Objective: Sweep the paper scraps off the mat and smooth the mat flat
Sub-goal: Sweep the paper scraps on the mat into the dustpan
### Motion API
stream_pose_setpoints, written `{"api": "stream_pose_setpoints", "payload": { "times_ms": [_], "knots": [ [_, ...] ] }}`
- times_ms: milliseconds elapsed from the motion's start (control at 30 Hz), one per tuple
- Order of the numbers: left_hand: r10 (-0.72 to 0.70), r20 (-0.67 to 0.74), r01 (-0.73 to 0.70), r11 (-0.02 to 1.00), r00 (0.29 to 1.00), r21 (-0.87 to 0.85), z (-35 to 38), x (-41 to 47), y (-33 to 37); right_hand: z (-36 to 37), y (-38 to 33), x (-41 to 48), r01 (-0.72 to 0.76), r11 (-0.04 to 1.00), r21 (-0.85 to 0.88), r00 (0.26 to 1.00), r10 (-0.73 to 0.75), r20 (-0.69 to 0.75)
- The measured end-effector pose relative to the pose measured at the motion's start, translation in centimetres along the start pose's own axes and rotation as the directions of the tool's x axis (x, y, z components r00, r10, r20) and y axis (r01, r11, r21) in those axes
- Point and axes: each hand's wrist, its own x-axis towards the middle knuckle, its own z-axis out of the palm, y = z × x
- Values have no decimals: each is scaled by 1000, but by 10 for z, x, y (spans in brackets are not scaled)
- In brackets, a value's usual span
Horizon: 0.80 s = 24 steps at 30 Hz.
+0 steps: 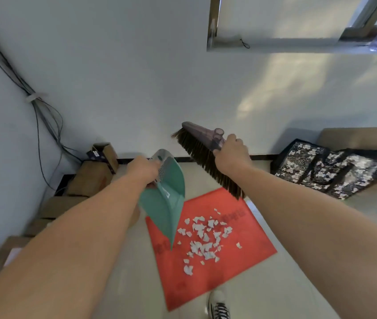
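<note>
A red mat lies on the pale tiled floor below me, with several white paper scraps scattered over its middle. My left hand grips a teal dustpan that hangs tilted above the mat's left edge, its lip pointing down. My right hand holds a broom head with dark bristles, raised in the air above the mat's far corner. Neither tool touches the mat.
Cardboard boxes stack along the left wall under hanging cables. A black patterned bag lies at the right by the wall. My shoe stands at the mat's near edge.
</note>
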Motion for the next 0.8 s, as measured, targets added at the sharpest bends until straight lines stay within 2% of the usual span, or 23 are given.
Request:
{"api": "stream_pose_setpoints", "payload": {
  "times_ms": [100, 233, 300, 433, 567, 800],
  "knots": [
    [-93, 103, 96, 995, 990, -31, 32, -2, -28, 35, 30, -3, -14, 999, -31, 998, 16, 67],
    [-248, 155, 273, 946, 956, -173, 78, 5, -65, 81, 72, 7, -105, 994, 40, 983, 97, 154],
    [-283, 146, 311, 919, 948, -242, 107, 11, -86, 111, 97, 14, -148, 987, 64, 971, 132, 201],
    [-292, 54, 297, 934, 955, -200, 174, 32, -133, 180, 153, 27, -151, 988, 32, 953, 137, 269],
    [-370, -15, 366, 924, 929, -112, 244, 55, -195, 259, 209, 44, -60, 998, 22, 951, 50, 307],
    [-408, -113, 413, 910, 906, 25, 366, 105, -303, 414, 274, 67, 3, 995, 103, 935, -40, 353]
  ]
}}
